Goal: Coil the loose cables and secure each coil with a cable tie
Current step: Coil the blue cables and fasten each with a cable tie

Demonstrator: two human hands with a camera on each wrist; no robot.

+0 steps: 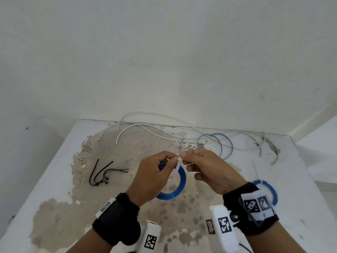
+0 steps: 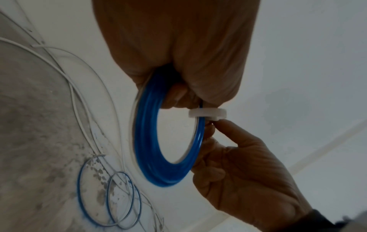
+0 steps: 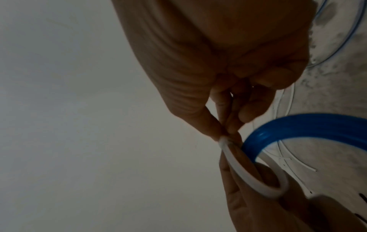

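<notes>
My left hand [image 1: 171, 161] grips a thick blue cable coil [image 1: 175, 190] and holds it above the table. A white cable tie [image 1: 177, 166] loops round the coil's top. My right hand [image 1: 184, 157] pinches the tie's end between thumb and forefinger, right beside the left thumb. In the left wrist view the blue coil [image 2: 147, 141] hangs from my fingers with the white tie [image 2: 206, 113] across it. The right wrist view shows the tie [image 3: 258, 180] as a slack loop next to the coil [image 3: 298, 124].
A second blue coil [image 1: 271, 190] with a white tie lies at the right, partly behind my right wrist. Loose white cables [image 1: 145, 127] and thin blue loops [image 1: 218, 145] sprawl along the table's far edge. Several black cable ties [image 1: 102, 174] lie at the left.
</notes>
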